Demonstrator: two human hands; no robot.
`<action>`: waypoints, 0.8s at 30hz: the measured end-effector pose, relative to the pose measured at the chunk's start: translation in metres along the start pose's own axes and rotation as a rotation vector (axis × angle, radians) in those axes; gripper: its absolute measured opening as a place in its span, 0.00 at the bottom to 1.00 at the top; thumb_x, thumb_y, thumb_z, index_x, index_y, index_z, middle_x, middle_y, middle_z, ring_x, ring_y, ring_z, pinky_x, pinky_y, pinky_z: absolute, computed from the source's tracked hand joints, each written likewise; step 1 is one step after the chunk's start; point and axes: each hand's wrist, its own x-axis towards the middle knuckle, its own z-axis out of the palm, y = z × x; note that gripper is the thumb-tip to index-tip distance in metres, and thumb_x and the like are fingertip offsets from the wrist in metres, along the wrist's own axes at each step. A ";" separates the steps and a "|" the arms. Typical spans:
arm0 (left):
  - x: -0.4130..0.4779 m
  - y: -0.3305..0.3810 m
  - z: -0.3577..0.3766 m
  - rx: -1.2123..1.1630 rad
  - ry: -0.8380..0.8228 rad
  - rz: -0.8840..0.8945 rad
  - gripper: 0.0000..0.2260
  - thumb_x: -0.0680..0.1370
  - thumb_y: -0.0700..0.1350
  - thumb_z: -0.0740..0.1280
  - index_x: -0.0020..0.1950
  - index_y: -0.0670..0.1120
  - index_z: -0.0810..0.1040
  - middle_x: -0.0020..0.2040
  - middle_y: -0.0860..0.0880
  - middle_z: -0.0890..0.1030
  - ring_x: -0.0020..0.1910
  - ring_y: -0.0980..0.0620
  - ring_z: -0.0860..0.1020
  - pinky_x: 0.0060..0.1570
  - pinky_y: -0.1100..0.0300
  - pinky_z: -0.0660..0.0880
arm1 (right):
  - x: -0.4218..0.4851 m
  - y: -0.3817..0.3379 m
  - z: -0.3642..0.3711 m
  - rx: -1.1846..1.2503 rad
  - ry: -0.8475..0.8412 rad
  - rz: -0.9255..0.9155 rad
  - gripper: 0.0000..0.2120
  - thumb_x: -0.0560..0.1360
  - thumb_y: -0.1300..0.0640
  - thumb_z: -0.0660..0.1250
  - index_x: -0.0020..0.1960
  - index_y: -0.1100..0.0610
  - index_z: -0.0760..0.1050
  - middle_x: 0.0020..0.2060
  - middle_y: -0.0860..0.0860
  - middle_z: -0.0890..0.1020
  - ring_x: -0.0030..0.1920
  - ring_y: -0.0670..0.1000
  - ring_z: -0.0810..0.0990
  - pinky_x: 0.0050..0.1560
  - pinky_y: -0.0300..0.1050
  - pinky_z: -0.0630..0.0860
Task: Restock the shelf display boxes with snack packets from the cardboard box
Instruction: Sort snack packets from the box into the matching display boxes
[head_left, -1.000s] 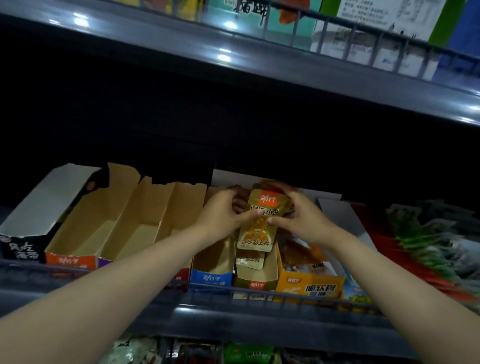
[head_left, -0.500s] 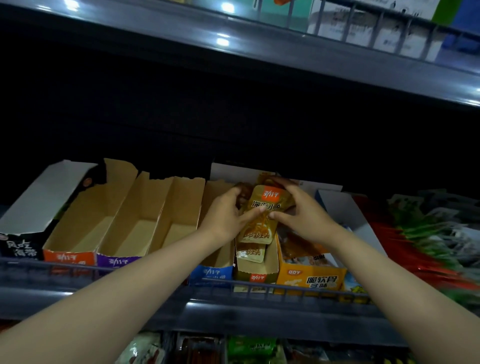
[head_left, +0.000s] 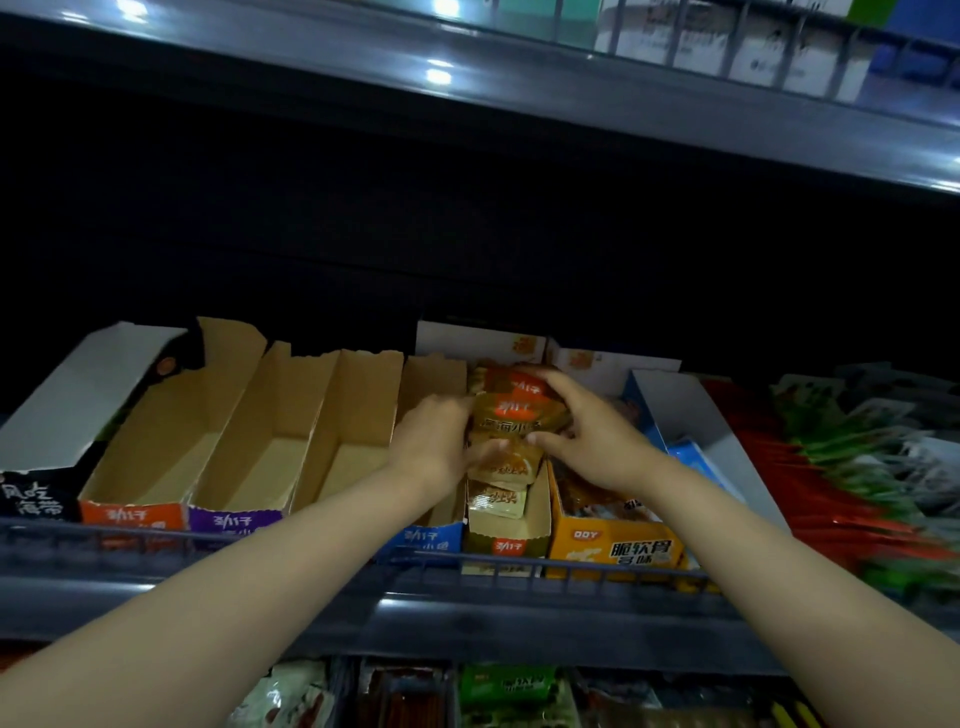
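Gripping the snack packets (head_left: 514, 421) between left hand (head_left: 434, 441), fingers curled at the left edge, and right hand (head_left: 587, 436), curled over top, lengthwise front-to-back inside the gold display box (head_left: 506, 543) behind the shelf front rail (head_left: 260, 566).

Two hands: the left hand (head_left: 434, 441) and the right hand (head_left: 592, 441). Eight display boxes (head_left: 234, 519) stand in one row on one shelf (head_left: 311, 587); three at the left show bare bottoms. At least four golden packets (head_left: 511, 423) overlap in one box.
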 end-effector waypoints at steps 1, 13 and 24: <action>-0.001 0.001 0.002 -0.010 -0.008 -0.011 0.19 0.75 0.59 0.66 0.59 0.48 0.75 0.54 0.47 0.77 0.53 0.49 0.76 0.51 0.57 0.74 | 0.001 0.000 0.001 0.041 -0.022 0.007 0.31 0.76 0.61 0.67 0.74 0.48 0.58 0.66 0.49 0.70 0.64 0.46 0.71 0.62 0.45 0.74; -0.001 -0.010 0.000 -0.068 -0.018 -0.005 0.27 0.72 0.57 0.71 0.67 0.50 0.69 0.60 0.50 0.73 0.63 0.51 0.70 0.62 0.54 0.71 | 0.002 0.014 0.012 -0.084 -0.015 0.026 0.29 0.75 0.54 0.69 0.72 0.46 0.62 0.65 0.50 0.70 0.65 0.50 0.70 0.63 0.50 0.74; -0.007 -0.009 0.013 -0.199 0.013 -0.069 0.32 0.71 0.50 0.74 0.71 0.50 0.64 0.58 0.50 0.71 0.59 0.50 0.72 0.56 0.56 0.73 | 0.008 0.010 0.021 -0.532 0.092 -0.013 0.30 0.75 0.48 0.68 0.74 0.45 0.60 0.66 0.51 0.71 0.67 0.53 0.66 0.67 0.47 0.61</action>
